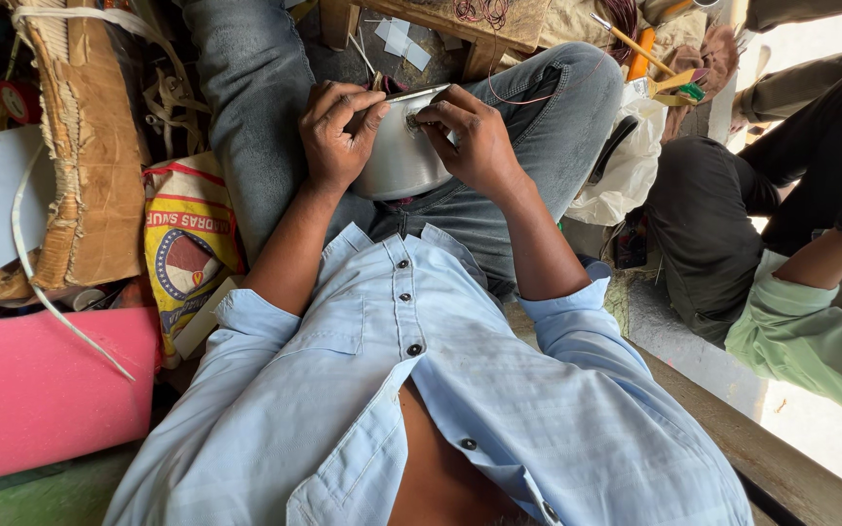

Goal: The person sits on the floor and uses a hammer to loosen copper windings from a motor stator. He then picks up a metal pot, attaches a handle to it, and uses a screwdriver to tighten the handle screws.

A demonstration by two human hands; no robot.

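The person sits cross-legged in blue jeans and a pale blue shirt; in the lap, between the knees, rests a round metal pot [397, 161], dull silver, smooth-sided, its rim turned away toward the knees and catching a bright line of light; the curved wall faces up and looks plain, with a small fitting near the rim that is too small to make out. The left hand [338, 131] is closed over the pot's left side, fingers curled onto the rim; the right hand [475, 136] is pinched shut at that fitting on the rim, fingertips pressed to the metal, though whether it holds anything small I cannot tell. Beside the left leg lies a yellow printed sack [187, 244], with a pink foam slab [46, 390] nearer; another person in dark trousers [723, 214] sits at the right.
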